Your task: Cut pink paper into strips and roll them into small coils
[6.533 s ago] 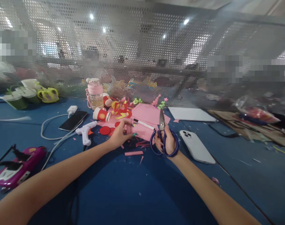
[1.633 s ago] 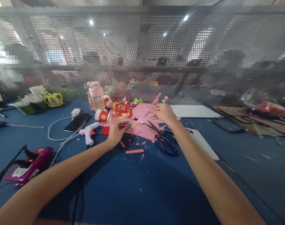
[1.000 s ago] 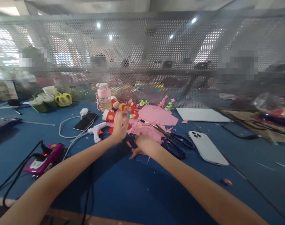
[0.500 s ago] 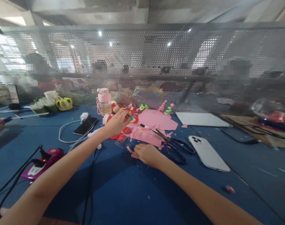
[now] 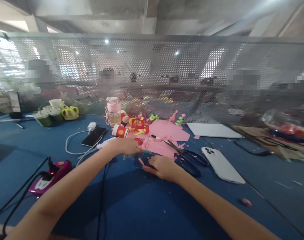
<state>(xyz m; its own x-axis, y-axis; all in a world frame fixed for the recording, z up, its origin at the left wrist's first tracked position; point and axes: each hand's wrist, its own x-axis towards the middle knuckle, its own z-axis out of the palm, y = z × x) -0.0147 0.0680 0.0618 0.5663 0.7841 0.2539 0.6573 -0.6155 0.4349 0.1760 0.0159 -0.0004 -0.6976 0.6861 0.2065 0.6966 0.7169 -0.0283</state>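
My left hand (image 5: 127,146) is closed on a small teal thing (image 5: 147,151) that sticks out past its fingertips; its exact kind is too small to tell. Close by on the right, my right hand (image 5: 164,167) has its fingers bent together around a small pink paper piece (image 5: 141,161), low over the blue table. Behind both hands lie pink paper sheets (image 5: 168,130) with scraps on them. A red round piece (image 5: 139,141) is partly hidden by my left hand. Dark-handled scissors (image 5: 191,158) rest with their blades on the pink paper.
A red and white paper cup (image 5: 120,131) lies near a pink-lidded bottle (image 5: 114,111). Left are a black phone (image 5: 94,136), a charger (image 5: 92,126) and a purple power strip (image 5: 50,178) with cables. Right are a white phone (image 5: 222,165) and a white board (image 5: 214,130). A mesh partition (image 5: 152,60) stands behind.
My left hand, with the teal thing, has come down and nearer from over the red and yellow pieces to beside my right hand. The red cup is now uncovered.
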